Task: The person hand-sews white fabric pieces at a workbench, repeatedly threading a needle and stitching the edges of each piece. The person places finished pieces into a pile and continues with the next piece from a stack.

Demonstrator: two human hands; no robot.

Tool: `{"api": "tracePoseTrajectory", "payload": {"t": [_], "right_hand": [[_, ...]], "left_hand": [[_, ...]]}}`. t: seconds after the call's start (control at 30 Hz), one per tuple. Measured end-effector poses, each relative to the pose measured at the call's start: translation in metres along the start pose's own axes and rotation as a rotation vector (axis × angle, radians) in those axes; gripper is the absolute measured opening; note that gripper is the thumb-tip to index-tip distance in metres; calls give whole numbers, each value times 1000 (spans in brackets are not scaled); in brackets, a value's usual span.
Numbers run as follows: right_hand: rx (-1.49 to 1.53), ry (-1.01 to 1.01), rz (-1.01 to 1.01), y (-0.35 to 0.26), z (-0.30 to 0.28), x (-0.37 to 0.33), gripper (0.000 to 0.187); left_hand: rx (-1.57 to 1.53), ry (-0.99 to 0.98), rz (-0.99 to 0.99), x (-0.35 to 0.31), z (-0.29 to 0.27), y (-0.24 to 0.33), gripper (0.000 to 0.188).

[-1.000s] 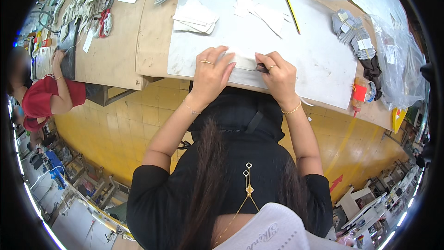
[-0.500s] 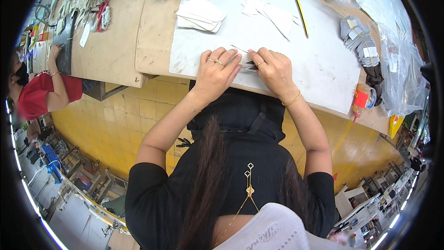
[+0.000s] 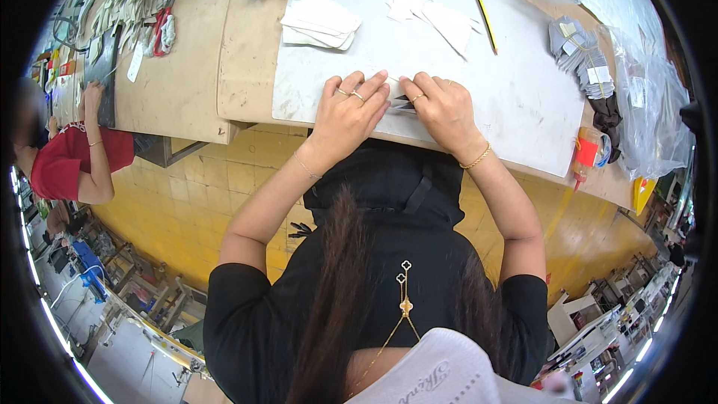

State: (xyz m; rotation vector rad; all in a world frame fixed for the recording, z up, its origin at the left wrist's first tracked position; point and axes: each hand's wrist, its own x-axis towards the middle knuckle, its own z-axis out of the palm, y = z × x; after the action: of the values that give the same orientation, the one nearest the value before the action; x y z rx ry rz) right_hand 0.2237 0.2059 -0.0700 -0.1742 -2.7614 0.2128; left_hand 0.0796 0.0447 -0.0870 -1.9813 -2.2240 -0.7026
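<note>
At the near edge of the grey-white work board (image 3: 516,116), my left hand (image 3: 348,116) has its fingers bent and pinched on a thin white piece (image 3: 394,80). Only a narrow edge of that piece shows between my fingertips. My right hand (image 3: 443,111) is closed, its thumb and forefinger at the piece's other end. From under its fingers, dark pointed blades of small snips (image 3: 404,104) stick out toward my left hand; their grip is hidden in the palm. Beyond my hands lie a stack of white pieces (image 3: 320,21) and some loose white pieces (image 3: 446,24).
A yellow-black pencil (image 3: 482,11) lies on the board. To the right are bundled grey pieces (image 3: 587,60), clear plastic bags (image 3: 639,105) and a red-labelled bottle (image 3: 586,155). Red-handled scissors (image 3: 160,32) lie at the left, near a co-worker in a red top (image 3: 71,161).
My hands have shifted only slightly and still hold the white piece between them. The snips' blades show at a slightly different angle. The co-worker's arm at the left has moved a little.
</note>
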Motion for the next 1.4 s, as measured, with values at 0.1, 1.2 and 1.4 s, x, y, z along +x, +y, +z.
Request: {"api": "tracePoseTrajectory", "payload": {"t": [0.1,1.2,1.4], "right_hand": [[34,-14,-13,5,-7,-13,24],[154,-367,181,25,-45,-41,35],[736,-364,869,25,-54,-32,33]], "left_hand": [[13,-23,18,2,-2,-4,31],[-200,-227,248,32,-15,3,31],[-249,-312,341,39,-12,4,31]]}}
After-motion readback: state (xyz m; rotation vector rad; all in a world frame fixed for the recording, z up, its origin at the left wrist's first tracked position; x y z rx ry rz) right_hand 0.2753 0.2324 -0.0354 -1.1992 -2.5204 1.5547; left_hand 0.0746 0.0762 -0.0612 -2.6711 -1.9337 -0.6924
